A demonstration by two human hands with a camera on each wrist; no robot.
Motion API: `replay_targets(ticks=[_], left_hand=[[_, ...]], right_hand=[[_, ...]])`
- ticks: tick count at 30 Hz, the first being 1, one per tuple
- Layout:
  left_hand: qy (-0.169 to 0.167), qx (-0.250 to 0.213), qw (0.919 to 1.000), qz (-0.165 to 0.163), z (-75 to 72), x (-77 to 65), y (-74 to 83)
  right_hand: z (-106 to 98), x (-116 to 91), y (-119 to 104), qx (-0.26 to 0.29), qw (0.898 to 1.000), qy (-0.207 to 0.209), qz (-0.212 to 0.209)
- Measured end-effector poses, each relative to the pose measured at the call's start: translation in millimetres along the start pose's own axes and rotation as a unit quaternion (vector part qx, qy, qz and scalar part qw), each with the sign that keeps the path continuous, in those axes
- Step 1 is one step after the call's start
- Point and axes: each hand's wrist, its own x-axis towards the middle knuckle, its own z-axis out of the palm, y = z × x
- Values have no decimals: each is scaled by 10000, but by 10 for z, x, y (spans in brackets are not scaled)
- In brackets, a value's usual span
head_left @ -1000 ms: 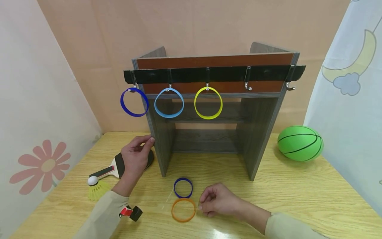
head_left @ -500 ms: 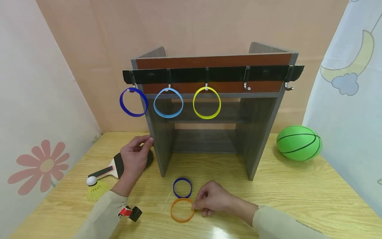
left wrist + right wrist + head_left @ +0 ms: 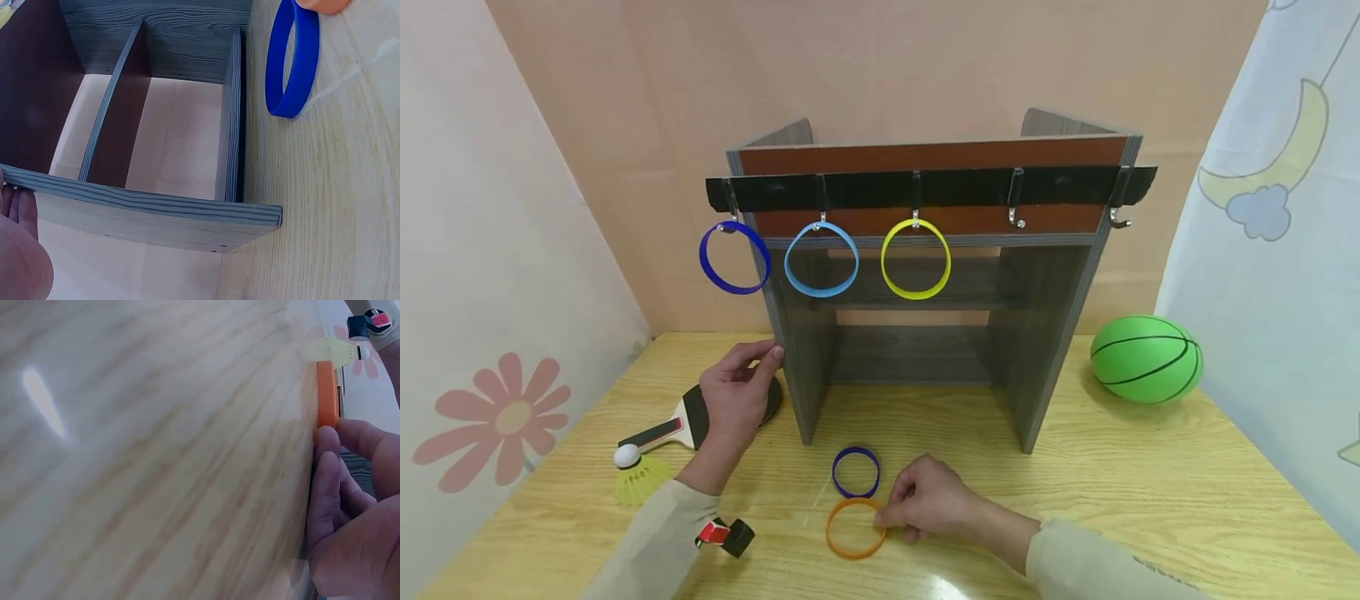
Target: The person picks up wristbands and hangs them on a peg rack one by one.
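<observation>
My right hand [image 3: 931, 498] pinches the right edge of an orange silicone wristband [image 3: 829, 533] at the table's front. In the right wrist view, thumb and fingertip meet at the end of the orange band [image 3: 327, 394]. A dark blue wristband [image 3: 834, 472] lies just behind it, seen close up in the left wrist view as a blue band [image 3: 306, 62]. My left hand [image 3: 735, 396] holds the front edge of the grey wooden shelf [image 3: 797, 358] between thumb and fingers. From the shelf's hooks hang a dark blue band [image 3: 702, 254], a light blue band [image 3: 822, 293] and a yellow band [image 3: 916, 295].
Two hooks on the right, a fourth hook [image 3: 1015, 218] and an end hook [image 3: 1120, 221], carry nothing. A green ball [image 3: 1146, 360] sits right of the shelf. Behind and beside my left forearm lie a table tennis bat [image 3: 696, 417] and a yellow shuttlecock [image 3: 642, 479].
My right hand has moved left from beside the orange wristband and now pinches its edge. My left hand stays at the shelf. The head view has shifted slightly.
</observation>
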Motion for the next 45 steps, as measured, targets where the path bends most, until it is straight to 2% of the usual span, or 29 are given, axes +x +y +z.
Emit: replay_targets(ticks=[3, 9, 16, 25, 33, 40, 45], left_hand=[[15, -59, 10000, -25, -7, -2, -28], [44, -117, 9999, 2, -60, -19, -243], [58, -369, 9993, 35, -70, -25, -293], [-4, -434, 9991, 16, -65, -19, -289], [-64, -616, 9977, 279, -74, -9, -304], [-18, -405, 9990, 200, -72, -6, -292], [-8, -280, 9996, 99, -71, -10, -283]], right_hand=[[7, -12, 0, 138, 9999, 44, -19], [-3, -34, 12, 381, 9990, 82, -238], [-63, -98, 12, 741, 9964, -61, -404], [-345, -210, 41, 1440, 9876, -409, -462], [-617, -355, 54, 1879, 9778, -422, -826], [-878, -449, 15, 2247, 9628, 23, -1498], [-1022, -483, -32, 2679, 9368, 237, -2236]])
